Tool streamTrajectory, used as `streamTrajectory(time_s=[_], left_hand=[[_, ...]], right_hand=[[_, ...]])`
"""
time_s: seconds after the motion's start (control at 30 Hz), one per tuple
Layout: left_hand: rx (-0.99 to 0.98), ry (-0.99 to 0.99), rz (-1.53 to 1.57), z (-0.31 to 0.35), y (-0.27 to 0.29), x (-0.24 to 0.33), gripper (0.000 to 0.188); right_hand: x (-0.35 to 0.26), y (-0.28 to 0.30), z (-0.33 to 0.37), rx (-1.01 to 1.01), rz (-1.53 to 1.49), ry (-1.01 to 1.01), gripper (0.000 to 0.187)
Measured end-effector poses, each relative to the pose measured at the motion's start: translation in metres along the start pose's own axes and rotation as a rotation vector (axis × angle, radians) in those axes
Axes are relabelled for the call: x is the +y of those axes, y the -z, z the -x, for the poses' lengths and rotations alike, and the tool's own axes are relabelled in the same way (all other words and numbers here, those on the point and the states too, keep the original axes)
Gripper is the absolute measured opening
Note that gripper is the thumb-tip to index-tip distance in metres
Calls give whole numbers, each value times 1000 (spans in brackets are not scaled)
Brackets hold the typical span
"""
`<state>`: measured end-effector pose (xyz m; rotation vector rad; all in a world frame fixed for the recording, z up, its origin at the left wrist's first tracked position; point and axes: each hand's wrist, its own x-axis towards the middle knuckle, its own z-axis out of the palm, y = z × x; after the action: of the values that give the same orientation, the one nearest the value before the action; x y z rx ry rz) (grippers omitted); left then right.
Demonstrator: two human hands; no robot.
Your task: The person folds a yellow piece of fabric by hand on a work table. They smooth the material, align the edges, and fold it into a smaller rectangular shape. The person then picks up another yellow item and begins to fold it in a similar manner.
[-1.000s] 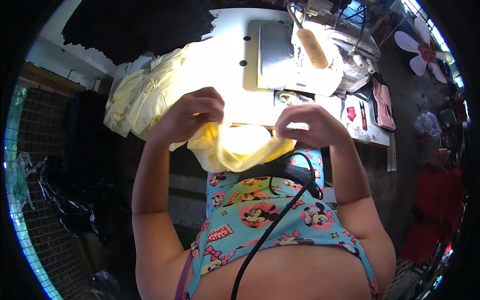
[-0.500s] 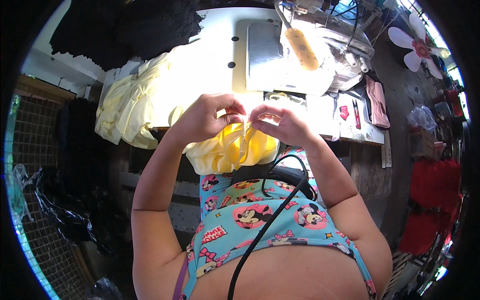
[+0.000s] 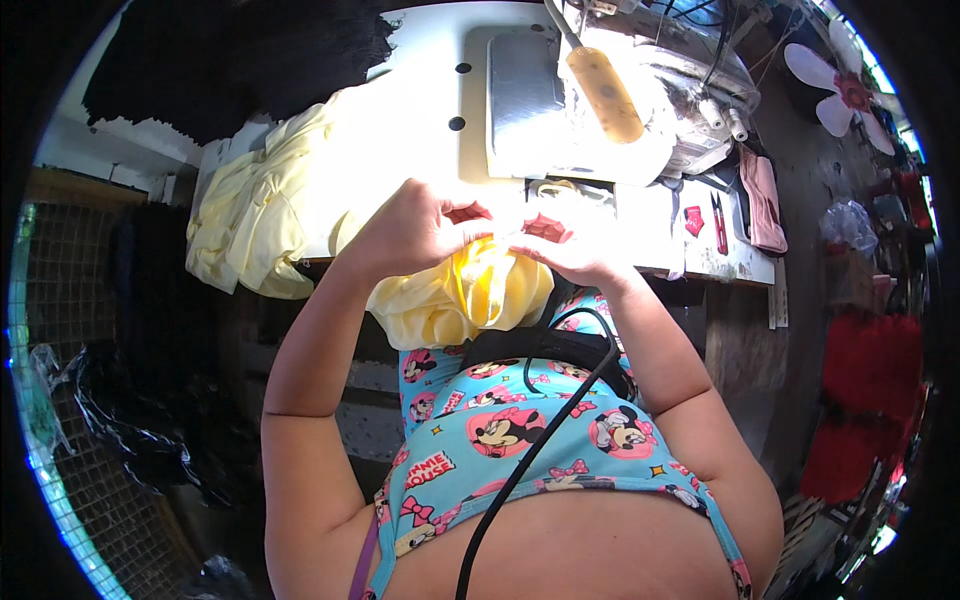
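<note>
A piece of pale yellow fabric [image 3: 455,295] hangs in folds over the front edge of the worktable, above my lap. My left hand [image 3: 415,230] pinches its upper edge between thumb and fingers. Close beside it, my right hand [image 3: 565,245] grips the same edge, thumb pressed toward the fingers. Bright light washes out the fingertips and the bit of cloth between them. More pale yellow fabric [image 3: 250,215] lies heaped on the table to the left and droops over its edge.
A sewing machine [image 3: 690,90] stands behind my hands, with a yellowish lamp [image 3: 605,95] over it. Red-handled snips [image 3: 719,225], a small red item [image 3: 693,220] and pink cloth [image 3: 762,200] lie at the right. Black material [image 3: 230,60] covers the far left; a fan [image 3: 845,85] stands far right.
My fingers have shifted slightly along the cloth's edge, and its folds hang differently. The twisted strip that hung between my hands now shows as an open yellow fold.
</note>
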<state>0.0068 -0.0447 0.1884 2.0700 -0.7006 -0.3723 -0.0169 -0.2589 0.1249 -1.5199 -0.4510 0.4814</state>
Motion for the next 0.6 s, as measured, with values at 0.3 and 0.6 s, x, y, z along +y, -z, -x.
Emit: streamTrajectory(time_s=[0.3,0.6], left_hand=[[39,78,60,3,-3,-2,14],[267,-20,199,5,-22,-21,19]], right_hand=[[-1,-6,-4,19,-48,7,25],[5,-15,-7,41,-118,240,25]])
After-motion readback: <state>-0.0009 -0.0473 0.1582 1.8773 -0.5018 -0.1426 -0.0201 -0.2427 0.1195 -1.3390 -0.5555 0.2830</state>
